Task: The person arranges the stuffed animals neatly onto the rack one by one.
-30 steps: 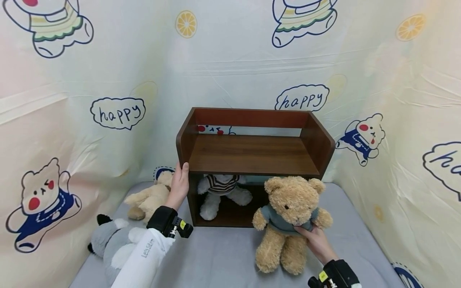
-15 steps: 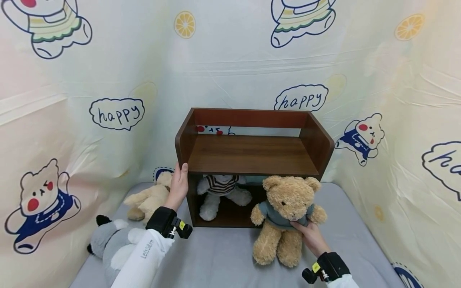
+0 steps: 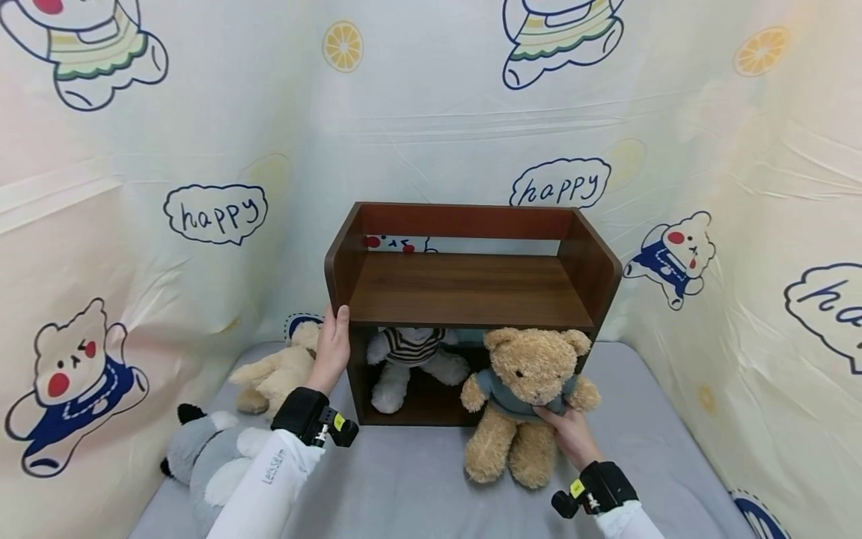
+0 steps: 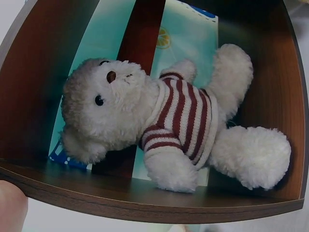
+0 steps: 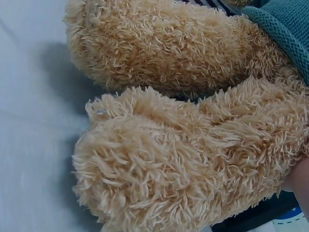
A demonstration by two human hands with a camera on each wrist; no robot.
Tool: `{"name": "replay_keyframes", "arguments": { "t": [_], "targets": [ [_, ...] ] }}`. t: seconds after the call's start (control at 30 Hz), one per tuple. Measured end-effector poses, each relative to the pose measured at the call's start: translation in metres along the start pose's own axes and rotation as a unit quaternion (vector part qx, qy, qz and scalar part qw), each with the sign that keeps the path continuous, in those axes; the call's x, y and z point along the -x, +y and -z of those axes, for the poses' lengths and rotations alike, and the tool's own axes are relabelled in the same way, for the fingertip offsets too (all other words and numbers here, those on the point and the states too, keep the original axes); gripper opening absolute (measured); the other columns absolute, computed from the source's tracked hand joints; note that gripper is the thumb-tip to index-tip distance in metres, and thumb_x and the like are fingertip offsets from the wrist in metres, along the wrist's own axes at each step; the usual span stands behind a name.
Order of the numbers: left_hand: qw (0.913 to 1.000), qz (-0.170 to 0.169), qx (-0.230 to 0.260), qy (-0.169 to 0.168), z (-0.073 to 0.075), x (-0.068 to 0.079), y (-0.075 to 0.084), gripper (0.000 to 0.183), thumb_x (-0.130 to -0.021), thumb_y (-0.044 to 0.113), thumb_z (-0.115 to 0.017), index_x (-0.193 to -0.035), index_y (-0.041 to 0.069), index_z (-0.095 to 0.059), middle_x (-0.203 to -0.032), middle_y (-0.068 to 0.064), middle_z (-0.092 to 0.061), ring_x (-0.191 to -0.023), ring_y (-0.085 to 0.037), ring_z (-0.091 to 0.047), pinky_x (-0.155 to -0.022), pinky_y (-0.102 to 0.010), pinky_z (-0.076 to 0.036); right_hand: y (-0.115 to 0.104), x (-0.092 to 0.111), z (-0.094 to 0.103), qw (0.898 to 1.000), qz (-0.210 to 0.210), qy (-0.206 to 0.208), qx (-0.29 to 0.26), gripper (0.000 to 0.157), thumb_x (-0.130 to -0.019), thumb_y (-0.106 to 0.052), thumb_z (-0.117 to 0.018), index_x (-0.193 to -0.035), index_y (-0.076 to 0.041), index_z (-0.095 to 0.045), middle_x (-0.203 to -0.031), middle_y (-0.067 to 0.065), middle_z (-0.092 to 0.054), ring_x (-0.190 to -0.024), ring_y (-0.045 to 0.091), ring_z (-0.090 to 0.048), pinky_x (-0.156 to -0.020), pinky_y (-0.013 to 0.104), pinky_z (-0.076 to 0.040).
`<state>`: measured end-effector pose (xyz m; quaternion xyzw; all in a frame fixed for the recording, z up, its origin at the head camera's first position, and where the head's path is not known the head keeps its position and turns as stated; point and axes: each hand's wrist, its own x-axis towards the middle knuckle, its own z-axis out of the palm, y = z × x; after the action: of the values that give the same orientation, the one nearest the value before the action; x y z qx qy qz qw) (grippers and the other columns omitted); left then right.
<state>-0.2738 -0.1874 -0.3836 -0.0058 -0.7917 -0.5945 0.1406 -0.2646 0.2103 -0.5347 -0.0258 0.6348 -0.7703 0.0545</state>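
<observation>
My right hand [image 3: 569, 438] grips a tan teddy bear [image 3: 532, 355] in a blue-green sweater from its right side, thumb across the belly. The bear is upright in front of the right half of a dark brown wooden shelf [image 3: 471, 292]; its furry legs [image 5: 145, 164] fill the right wrist view. My left hand [image 3: 331, 352] rests along the shelf's left side panel, thumb at the front edge. Inside the lower compartment sits a white teddy bear [image 4: 183, 121] in a striped sweater, its face hidden from the head view by the upper board.
Left of the shelf lie a cream plush toy [image 3: 286, 370], partly behind my left hand, and a grey-and-white plush toy [image 3: 209, 457] partly behind my sleeve. A grey cloth [image 3: 417, 479] covers the surface. Printed curtains [image 3: 417, 97] stand behind and at both sides.
My right hand has carried the tan teddy bear left and slightly away from me, closer to the shelf's lower opening. The left hand stays on the side panel.
</observation>
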Motion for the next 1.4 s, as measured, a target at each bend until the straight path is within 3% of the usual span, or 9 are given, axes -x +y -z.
{"name": "replay_keyframes", "arguments": {
  "t": [0.03, 0.17, 0.37, 0.67, 0.93, 1.17, 1.23, 1.3, 1.4],
  "targets": [
    [1.0000, -0.001, 0.001, -0.001, 0.000, 0.000, 0.000, 0.065, -0.097, 0.047, -0.022, -0.147, 0.010, -0.004, -0.151, -0.014, -0.009, -0.137, -0.028, -0.009, -0.109, -0.049, -0.010, 0.000, 0.000, -0.001, 1.000, -0.002, 0.004, 0.008, 0.060, -0.086, -0.007, -0.061, -0.136, -0.010, -0.029, -0.119, -0.016, -0.049, -0.098, -0.003, -0.051, -0.081, 0.016, -0.043],
    [1.0000, 0.002, -0.001, -0.004, -0.001, 0.000, 0.000, 0.066, -0.096, 0.048, -0.022, -0.147, 0.010, -0.002, -0.151, -0.014, -0.008, -0.138, -0.028, -0.008, -0.109, -0.049, -0.009, 0.002, -0.003, -0.004, 1.000, -0.005, 0.017, 0.014, 0.057, -0.085, -0.008, -0.063, -0.134, -0.012, -0.033, -0.116, -0.015, -0.052, -0.093, -0.002, -0.051, -0.074, 0.017, -0.042],
    [1.0000, -0.005, 0.002, 0.002, -0.001, -0.001, -0.002, 0.068, -0.096, 0.050, -0.024, -0.147, 0.010, -0.004, -0.151, -0.014, -0.010, -0.137, -0.029, -0.010, -0.109, -0.050, -0.010, 0.003, -0.010, -0.007, 1.000, 0.011, -0.001, -0.017, 0.062, -0.084, -0.005, -0.063, -0.136, -0.014, -0.030, -0.127, -0.008, -0.045, -0.113, 0.002, -0.047, -0.093, 0.021, -0.041],
    [1.0000, 0.006, -0.003, -0.001, -0.001, -0.001, -0.001, 0.070, -0.095, 0.052, -0.023, -0.147, 0.010, -0.002, -0.151, -0.013, -0.008, -0.137, -0.028, -0.009, -0.109, -0.050, -0.010, 0.005, -0.023, -0.014, 0.999, 0.022, 0.002, -0.032, 0.061, -0.084, -0.004, -0.063, -0.136, -0.013, -0.032, -0.126, -0.009, -0.046, -0.113, 0.001, -0.047, -0.094, 0.019, -0.038],
    [0.9998, 0.018, -0.007, -0.007, 0.000, -0.001, 0.001, 0.070, -0.095, 0.051, -0.022, -0.147, 0.009, 0.002, -0.152, -0.013, -0.004, -0.138, -0.027, -0.004, -0.110, -0.048, -0.007, 0.006, -0.031, -0.017, 0.999, -0.003, 0.030, -0.019, 0.061, -0.082, -0.008, -0.066, -0.134, -0.015, -0.034, -0.126, -0.009, -0.043, -0.110, 0.000, -0.045, -0.092, 0.017, -0.038],
    [0.9997, 0.024, -0.008, -0.004, 0.001, 0.000, 0.002, 0.071, -0.095, 0.052, -0.022, -0.147, 0.010, 0.001, -0.152, -0.012, -0.004, -0.138, -0.026, -0.004, -0.110, -0.047, -0.007, 0.003, -0.040, -0.024, 0.998, -0.026, 0.025, -0.044, 0.062, -0.081, -0.005, -0.067, -0.132, -0.015, -0.034, -0.128, -0.006, -0.041, -0.112, 0.004, -0.044, -0.093, 0.017, -0.037],
    [0.9995, 0.029, -0.011, -0.004, 0.001, 0.000, 0.003, 0.072, -0.095, 0.053, -0.022, -0.147, 0.009, 0.002, -0.152, -0.012, -0.003, -0.138, -0.026, -0.004, -0.110, -0.047, -0.006, 0.003, -0.042, -0.026, 0.998, -0.026, 0.027, -0.047, 0.053, -0.081, -0.005, -0.067, -0.126, -0.015, -0.040, -0.121, -0.007, -0.046, -0.107, 0.003, -0.047, -0.089, 0.018, -0.040],
    [0.9996, 0.026, -0.010, -0.004, 0.001, 0.000, 0.003, 0.070, -0.096, 0.051, -0.022, -0.147, 0.009, 0.001, -0.152, -0.012, -0.004, -0.138, -0.026, -0.005, -0.110, -0.047, -0.007, 0.003, -0.044, -0.027, 0.998, -0.034, 0.035, -0.041, 0.034, -0.081, -0.007, -0.067, -0.109, -0.013, -0.049, -0.102, -0.008, -0.052, -0.089, 0.003, -0.051, -0.078, 0.017, -0.042],
    [0.9998, 0.019, -0.010, -0.001, 0.000, 0.000, 0.002, 0.068, -0.096, 0.049, -0.022, -0.147, 0.010, -0.001, -0.152, -0.012, -0.006, -0.138, -0.027, -0.007, -0.110, -0.048, -0.008, 0.003, -0.047, -0.028, 0.998, -0.042, 0.045, -0.023, 0.016, -0.083, -0.010, -0.066, -0.089, -0.013, -0.051, -0.079, -0.009, -0.050, -0.068, 0.003, -0.047, -0.063, 0.018, -0.040]
  ]
}}
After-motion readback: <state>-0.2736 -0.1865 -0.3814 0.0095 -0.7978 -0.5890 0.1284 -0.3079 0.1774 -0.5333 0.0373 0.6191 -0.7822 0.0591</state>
